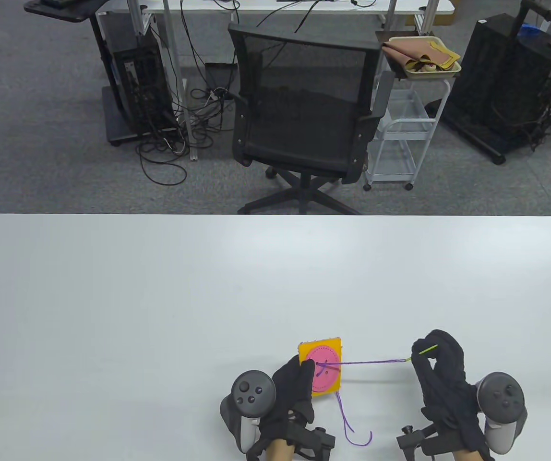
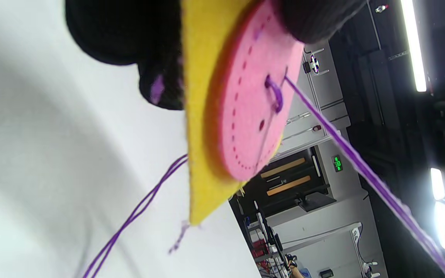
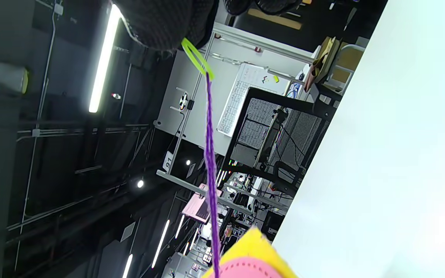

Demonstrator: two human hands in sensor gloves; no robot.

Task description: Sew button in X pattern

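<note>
A pink felt button (image 1: 323, 367) lies on a yellow felt square (image 1: 335, 346), held above the white table near its front edge. My left hand (image 1: 294, 384) grips the square's left side, thumb on the button (image 2: 253, 100). A purple thread (image 1: 371, 362) runs taut from the button's centre holes (image 2: 274, 92) to a yellow-green needle (image 1: 426, 349) that my right hand (image 1: 436, 360) pinches, to the right of the square. In the right wrist view the needle's eye (image 3: 197, 58) sticks out below my fingers with thread (image 3: 209, 154) running down to the button (image 3: 245, 268).
A loose thread tail (image 1: 352, 427) hangs from the square and curls on the white table (image 1: 160, 297); it shows in the left wrist view (image 2: 137, 212). A black office chair (image 1: 304, 115) and a white cart (image 1: 400, 139) stand beyond the table's far edge.
</note>
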